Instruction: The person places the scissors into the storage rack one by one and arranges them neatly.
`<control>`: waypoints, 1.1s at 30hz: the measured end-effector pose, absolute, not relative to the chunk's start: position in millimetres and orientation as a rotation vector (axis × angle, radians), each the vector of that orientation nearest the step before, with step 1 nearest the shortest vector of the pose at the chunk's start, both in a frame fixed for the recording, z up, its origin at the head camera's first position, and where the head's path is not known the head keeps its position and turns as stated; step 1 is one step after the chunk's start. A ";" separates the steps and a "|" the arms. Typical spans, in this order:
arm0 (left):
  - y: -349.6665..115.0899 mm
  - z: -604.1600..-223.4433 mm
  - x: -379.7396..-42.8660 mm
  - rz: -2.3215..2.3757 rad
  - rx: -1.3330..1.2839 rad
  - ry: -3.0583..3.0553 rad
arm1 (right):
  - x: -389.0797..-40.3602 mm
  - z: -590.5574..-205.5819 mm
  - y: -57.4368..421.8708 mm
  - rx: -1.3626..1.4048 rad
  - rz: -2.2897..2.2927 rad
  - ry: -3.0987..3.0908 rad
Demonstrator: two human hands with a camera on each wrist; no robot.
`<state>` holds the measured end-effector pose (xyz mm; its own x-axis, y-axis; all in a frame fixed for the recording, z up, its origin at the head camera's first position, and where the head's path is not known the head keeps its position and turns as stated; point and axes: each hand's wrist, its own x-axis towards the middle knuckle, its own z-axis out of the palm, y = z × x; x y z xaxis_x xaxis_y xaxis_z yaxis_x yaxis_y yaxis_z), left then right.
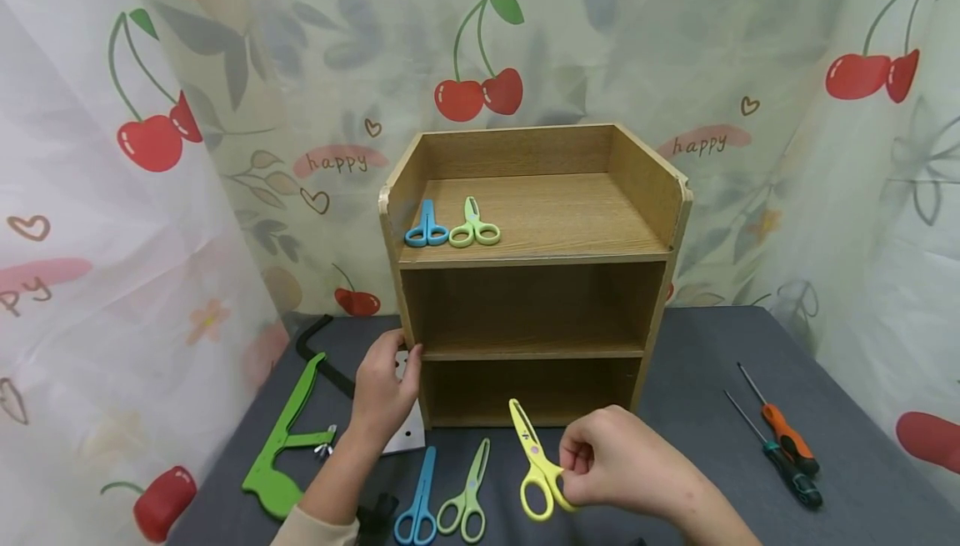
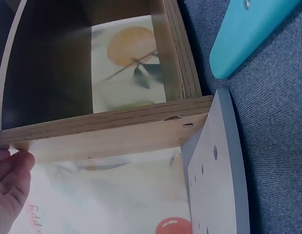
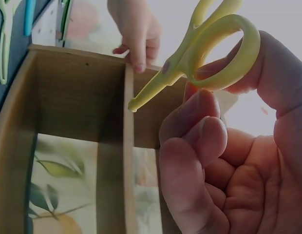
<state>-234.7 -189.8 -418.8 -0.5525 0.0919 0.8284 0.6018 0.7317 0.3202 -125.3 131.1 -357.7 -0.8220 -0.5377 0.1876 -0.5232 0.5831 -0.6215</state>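
My head camera shows the right hand (image 1: 618,463) pinching the yellow safety scissors (image 1: 538,465) by one finger loop between thumb and curled fingers; the blades are closed and point upward, leaning left. The scissors are held over the front part of the desk (image 1: 697,413), before the lowest compartment of the three-tier wooden shelf unit (image 1: 536,261). The left hand (image 1: 382,388) grips the unit's left side panel, thumb at its front edge and fingers bent against the outer face, a hold I can also make out in my right wrist view.

Upper tier: near its front left corner lie the small blue scissors (image 1: 427,221) and, just beside them, the small pale green scissors (image 1: 472,217).

Desk: toward the front edge, I see the larger blue scissors (image 1: 425,479) and the larger pale green scissors (image 1: 476,473) lying side by side, tips toward the unit. A green-handled hacksaw (image 1: 281,438) lies along the left edge; a white perforated plate (image 1: 411,431) stands between it and the unit, partly hidden from me by the left arm. Near the right edge, an orange-handled screwdriver (image 1: 783,432) lies beside a black-and-green screwdriver (image 1: 791,475)
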 end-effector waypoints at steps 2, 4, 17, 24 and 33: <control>-189.8 -418.5 -234.7 -0.759 -0.527 -2.072 | -123.9 -354.3 133.8 -0.926 -1.117 2.749; -189.7 -418.4 -234.8 -0.762 -0.531 -2.069 | -122.7 -350.5 136.9 -0.911 -1.146 2.723; -190.7 -420.2 -236.9 -0.743 -0.559 -2.046 | -114.2 -332.3 154.9 -0.888 -1.219 2.752; -191.3 -420.5 -236.0 -0.749 -0.561 -2.051 | -109.0 -326.4 159.1 -0.887 -1.268 2.781; -193.0 -419.6 -238.2 -0.712 -0.558 -2.049 | -104.1 -315.3 160.3 -0.878 -1.339 2.826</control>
